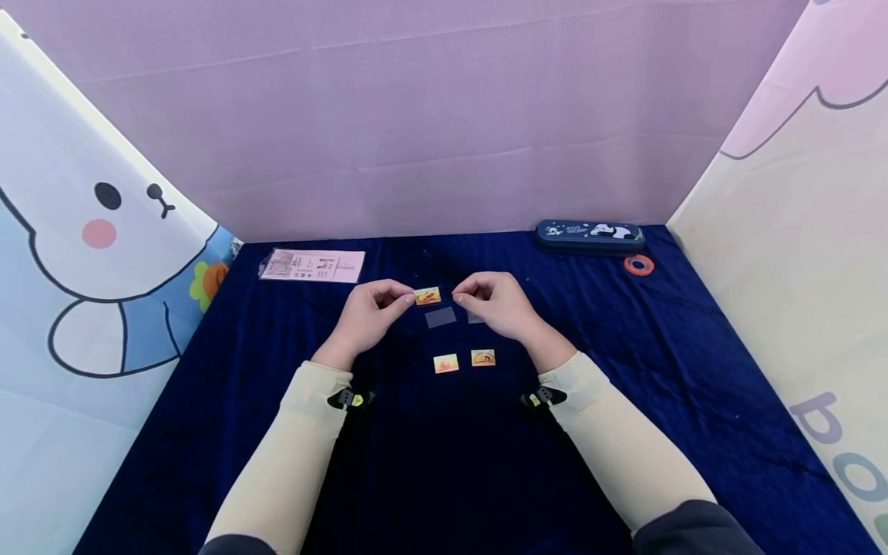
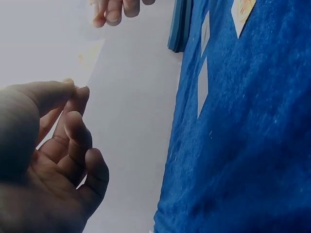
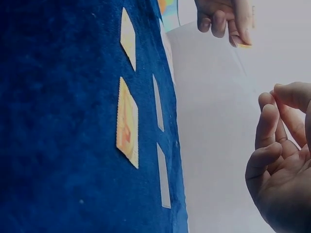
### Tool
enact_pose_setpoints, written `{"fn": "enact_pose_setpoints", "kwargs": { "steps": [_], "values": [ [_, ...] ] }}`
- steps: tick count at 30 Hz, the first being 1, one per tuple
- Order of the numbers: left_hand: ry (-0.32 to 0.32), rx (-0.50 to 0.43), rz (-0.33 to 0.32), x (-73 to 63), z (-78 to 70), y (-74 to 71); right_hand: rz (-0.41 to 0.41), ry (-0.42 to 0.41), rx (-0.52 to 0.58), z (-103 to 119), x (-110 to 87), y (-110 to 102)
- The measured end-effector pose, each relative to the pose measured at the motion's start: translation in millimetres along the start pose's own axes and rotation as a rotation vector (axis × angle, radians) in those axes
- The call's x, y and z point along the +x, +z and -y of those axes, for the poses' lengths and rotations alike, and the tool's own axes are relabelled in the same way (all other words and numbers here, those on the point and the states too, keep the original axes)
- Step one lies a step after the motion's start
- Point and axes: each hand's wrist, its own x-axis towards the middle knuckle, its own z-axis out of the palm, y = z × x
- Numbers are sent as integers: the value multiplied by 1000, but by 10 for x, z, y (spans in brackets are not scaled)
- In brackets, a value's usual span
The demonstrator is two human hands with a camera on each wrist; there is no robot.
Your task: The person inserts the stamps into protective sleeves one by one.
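Note:
Between the thumb and forefinger of my left hand (image 1: 366, 312) is a small yellow-orange postage stamp (image 1: 428, 296), held above the cloth. My right hand (image 1: 501, 307) faces it from the right, thumb and fingertip pinched together. A faint clear edge between the hands in the right wrist view looks like a transparent sleeve in the right fingertips; its outline is hard to make out. Below the hands lie one clear sleeve (image 1: 440, 317) and another clear sleeve (image 1: 475, 317), partly behind the right hand. Nearer me are a pale yellow stamp (image 1: 446, 363) and an orange stamp (image 3: 127, 121) with perforated edges.
Dark blue cloth (image 1: 430, 478) covers the table. A pink printed packet (image 1: 315, 265) lies at the back left. At the back right are a navy pencil case (image 1: 590, 237) with a panda and an orange tape roll (image 1: 639, 265). Fabric walls enclose the back and sides.

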Motion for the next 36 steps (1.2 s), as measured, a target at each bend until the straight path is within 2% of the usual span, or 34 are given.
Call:
{"fn": "enact_pose_setpoints", "kwargs": {
  "steps": [9,15,22,28,36],
  "values": [
    [-30,32,-16,13,97,-110,40,-27,-37,49,26,-67],
    [-61,35,-36,22,134,-162,44,-8,-78,44,-7,-106],
    [-75,77,-17,29,249,-216,112,45,-142,-15,-97,-138],
    [-117,100,9,41,341,-228,185,65,-198,-82,-164,-150],
    [-156,118,31,33,471,-249,227,112,-257,-116,-211,-102]
  ]
}}
